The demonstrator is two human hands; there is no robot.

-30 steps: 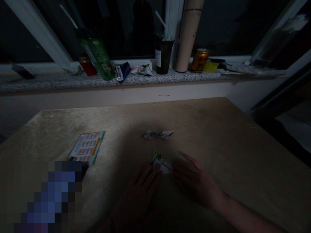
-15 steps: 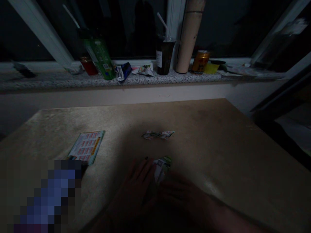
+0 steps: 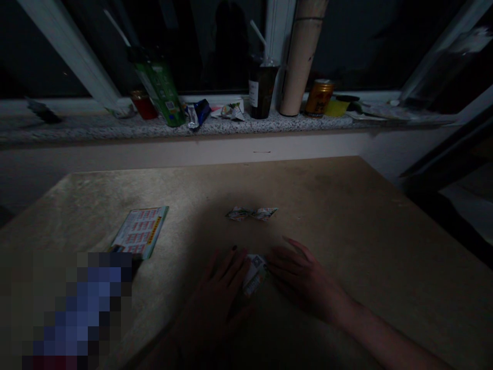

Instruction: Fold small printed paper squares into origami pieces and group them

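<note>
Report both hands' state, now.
Left hand: open, fingers at the left edge of a small, folded, whitish printed paper.
Right hand: open, fingertips by its right edge.

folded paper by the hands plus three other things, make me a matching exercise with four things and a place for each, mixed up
1. folded paper
2. bow-shaped piece
3. flat printed item
4. gold can

A. on the windowsill
B. toward the left side of the table
C. between the left hand and the right hand
D. on the table, just beyond both hands

Pairs: 1-C, 2-D, 3-B, 4-A
</note>
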